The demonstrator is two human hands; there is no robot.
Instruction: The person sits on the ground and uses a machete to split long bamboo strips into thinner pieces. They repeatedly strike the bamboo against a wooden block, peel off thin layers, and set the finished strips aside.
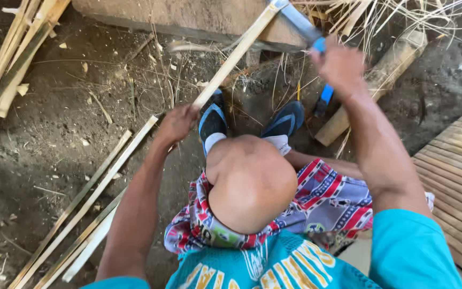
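Note:
My left hand (176, 123) grips a long pale bamboo strip (236, 53) that slants up to the right toward a stone slab. My right hand (340, 67) is raised and closed around the blue handle of a blade (300, 21), whose metal edge meets the strip's upper end. My bent knee (249, 182) fills the middle of the view, above patterned shorts. My feet in blue sandals (212, 119) rest on the dirt below the strip.
Several split bamboo strips (89, 198) lie on the dirt at left, with more stacked at top left (12, 59). A thick bamboo piece (378, 80) lies at right. A slatted bamboo mat (455, 171) sits at the right edge. Dry shavings litter the top.

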